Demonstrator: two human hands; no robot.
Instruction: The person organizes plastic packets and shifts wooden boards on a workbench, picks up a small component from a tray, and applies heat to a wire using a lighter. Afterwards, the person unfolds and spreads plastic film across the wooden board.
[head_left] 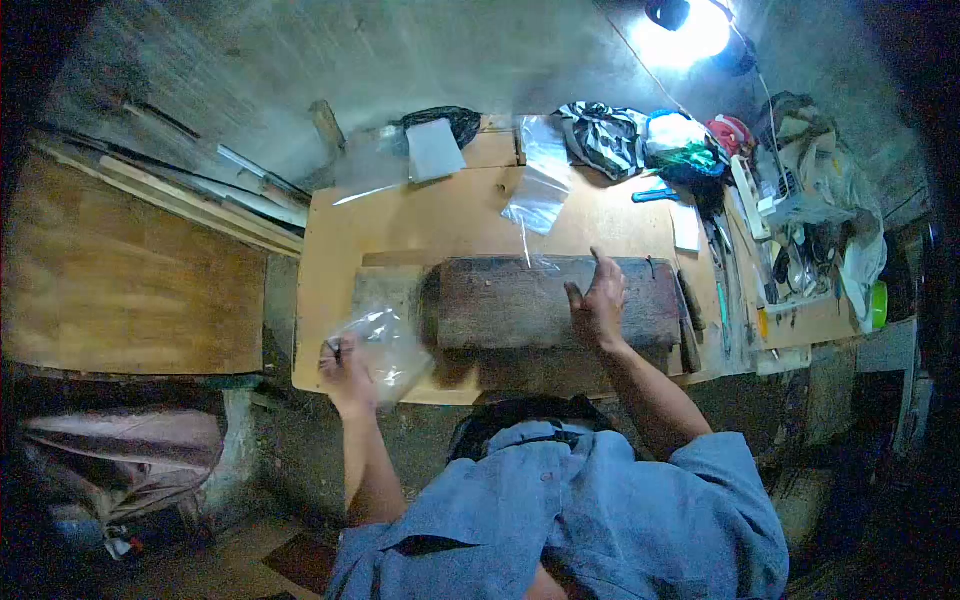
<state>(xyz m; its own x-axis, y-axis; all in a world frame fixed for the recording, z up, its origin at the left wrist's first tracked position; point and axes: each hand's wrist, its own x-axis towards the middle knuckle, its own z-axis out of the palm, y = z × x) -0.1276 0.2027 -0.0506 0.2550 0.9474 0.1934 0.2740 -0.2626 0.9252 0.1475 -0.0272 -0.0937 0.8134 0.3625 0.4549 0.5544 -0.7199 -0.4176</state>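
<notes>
My left hand (348, 374) is closed on the edge of a clear plastic bag (392, 352), which shines in the light and is slightly blurred. The bag is over the front left of the table, beside a dark, worn wooden block (505, 305). Over the right part of that block is my right hand (601, 308), fingers stretched out, with nothing in it; whether it touches the wood I cannot tell. Behind the block, more clear plastic bags (540, 195) lie on the tabletop.
The wooden table (330, 245) carries a white pad (436, 150), a striped black-and-white bag (603, 138) and a blue-handled tool (655, 194) at the back. Long tools lie along the right. A lamp (685, 35) shines above. A wooden board (130, 270) stands left.
</notes>
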